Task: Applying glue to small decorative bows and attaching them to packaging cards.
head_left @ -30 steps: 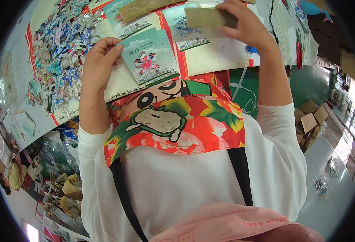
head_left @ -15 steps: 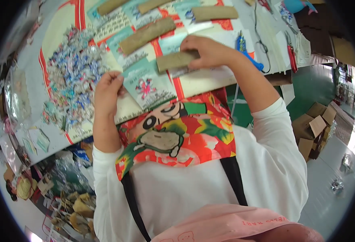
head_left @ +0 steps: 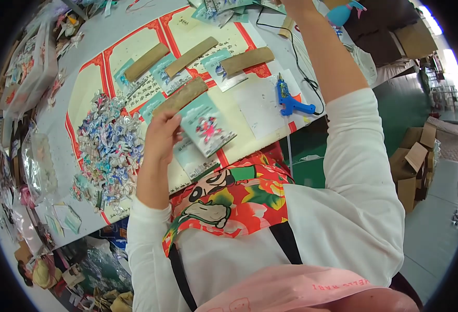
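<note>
Eleven o'clock from the apron (head_left: 249, 195), the left hand (head_left: 161, 136) pinches the green card (head_left: 200, 118) by its left edge; likely light, stiffish, smooth, best held clear of the pink figure (head_left: 208, 131). Beyond, at one o'clock, the right hand's (head_left: 297, 5) fingers are cut off; grip unclear.

Left of the blue glue gun (head_left: 292, 101), a pale-green card (head_left: 207, 125) with a pink figure is slanting in the grip of the left hand (head_left: 161, 136), partly covering a similar card (head_left: 194, 162). Beyond the gun, more cards (head_left: 213, 14) are overlapping loosely.
</note>
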`<state>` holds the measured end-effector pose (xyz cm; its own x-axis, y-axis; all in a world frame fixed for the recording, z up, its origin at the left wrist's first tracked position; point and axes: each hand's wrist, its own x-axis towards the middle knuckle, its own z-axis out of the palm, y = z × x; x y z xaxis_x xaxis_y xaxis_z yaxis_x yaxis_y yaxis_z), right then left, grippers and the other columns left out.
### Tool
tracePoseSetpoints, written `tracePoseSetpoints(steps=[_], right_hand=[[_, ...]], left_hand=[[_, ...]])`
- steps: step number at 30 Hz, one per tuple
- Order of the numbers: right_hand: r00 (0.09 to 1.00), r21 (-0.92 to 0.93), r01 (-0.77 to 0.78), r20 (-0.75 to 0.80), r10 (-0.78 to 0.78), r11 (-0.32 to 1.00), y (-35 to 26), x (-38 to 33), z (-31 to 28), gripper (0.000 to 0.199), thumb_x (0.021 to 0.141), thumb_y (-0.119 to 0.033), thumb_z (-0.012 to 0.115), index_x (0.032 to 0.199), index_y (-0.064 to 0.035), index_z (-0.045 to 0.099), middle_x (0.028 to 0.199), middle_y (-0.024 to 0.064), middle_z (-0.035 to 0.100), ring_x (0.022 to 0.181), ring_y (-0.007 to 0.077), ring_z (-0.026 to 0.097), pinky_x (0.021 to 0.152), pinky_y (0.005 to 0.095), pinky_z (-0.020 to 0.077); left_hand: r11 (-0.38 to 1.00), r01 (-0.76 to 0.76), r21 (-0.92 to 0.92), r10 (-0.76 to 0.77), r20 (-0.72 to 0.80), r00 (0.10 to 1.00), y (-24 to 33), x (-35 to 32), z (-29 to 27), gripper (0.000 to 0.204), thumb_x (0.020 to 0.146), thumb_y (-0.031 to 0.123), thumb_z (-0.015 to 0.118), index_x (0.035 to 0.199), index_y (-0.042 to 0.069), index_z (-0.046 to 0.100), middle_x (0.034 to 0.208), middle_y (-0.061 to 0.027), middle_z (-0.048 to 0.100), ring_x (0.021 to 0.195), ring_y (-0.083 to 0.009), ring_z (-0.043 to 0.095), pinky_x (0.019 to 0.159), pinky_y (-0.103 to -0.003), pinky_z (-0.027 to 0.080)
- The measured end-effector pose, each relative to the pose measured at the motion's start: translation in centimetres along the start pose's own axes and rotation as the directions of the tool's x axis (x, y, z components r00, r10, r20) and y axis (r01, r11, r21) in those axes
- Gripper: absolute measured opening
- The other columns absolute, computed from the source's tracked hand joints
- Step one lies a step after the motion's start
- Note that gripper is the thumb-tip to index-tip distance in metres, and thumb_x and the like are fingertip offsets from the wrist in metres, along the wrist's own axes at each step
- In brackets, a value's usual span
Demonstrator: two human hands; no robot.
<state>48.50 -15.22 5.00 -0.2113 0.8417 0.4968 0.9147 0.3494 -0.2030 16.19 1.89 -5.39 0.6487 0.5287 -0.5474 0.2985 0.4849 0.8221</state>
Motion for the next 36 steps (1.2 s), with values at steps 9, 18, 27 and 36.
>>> tracePoseSetpoints(steps=[9, 18, 27, 36], right_hand=[[0.41, 0.322, -0.911, 0.631, 0.659, 0.258, 2.0, -3.0, 7.7, 0.028, 0.079, -0.011, 0.069, 0.103, -0.0005, 0.059, 0.101, 0.0116, 0.059, 0.073, 0.0236, 0.054, 0.071, 0.0343, 0.0445], [0.7, 0.012, -0.569, 0.532, 0.477, 0.822, -3.7, -5.6, 11.6, 0.052, 0.072, -0.002, 0.071, 0.122, -0.005, 0.057, 0.123, 0.007, 0.055, 0.107, 0.0252, 0.056, 0.096, 0.0329, 0.0467], [0.67, -0.07, -0.523, 0.581, 0.461, 0.849, -5.0, -3.6, 11.7, 0.054, 0.072, -0.003, 0.073, 0.123, -0.0056, 0.057, 0.125, 0.0076, 0.054, 0.11, 0.0273, 0.055, 0.096, 0.0337, 0.0473], [0.694, -0.135, -0.432, 0.583, 0.424, 0.892, -4.9, -3.9, 12.7, 0.059, 0.073, -0.005, 0.072, 0.129, -0.0062, 0.052, 0.132, 0.0083, 0.05, 0.115, 0.0287, 0.052, 0.099, 0.0352, 0.0453]], left_hand=[[0.978, -0.097, 0.186, 0.106, -0.04, 0.994, -0.7, 4.5, 2.9, 0.014, 0.092, 0.011, 0.062, 0.102, 0.002, 0.065, 0.075, -0.0018, 0.061, 0.063, -0.0082, 0.055, 0.056, -0.018, 0.046], [0.193, -0.355, 0.915, 0.634, 0.16, 0.756, -2.5, 3.2, 2.5, 0.025, 0.086, 0.012, 0.065, 0.109, 0.003, 0.067, 0.097, -0.0078, 0.07, 0.077, -0.0226, 0.064, 0.07, -0.031, 0.052], [0.076, -0.545, 0.835, 0.627, 0.386, 0.677, -3.4, -2.0, 1.2, 0.02, 0.087, 0.01, 0.062, 0.105, 0.004, 0.069, 0.105, -0.0076, 0.071, 0.093, -0.0265, 0.064, 0.082, -0.034, 0.05], [0.256, -0.433, 0.864, 0.783, 0.077, 0.617, -2.7, -6.1, -5.2, 0.017, 0.088, 0.015, 0.062, 0.1, 0.005, 0.07, 0.099, -0.0084, 0.07, 0.085, -0.0249, 0.063, 0.077, -0.032, 0.05]])
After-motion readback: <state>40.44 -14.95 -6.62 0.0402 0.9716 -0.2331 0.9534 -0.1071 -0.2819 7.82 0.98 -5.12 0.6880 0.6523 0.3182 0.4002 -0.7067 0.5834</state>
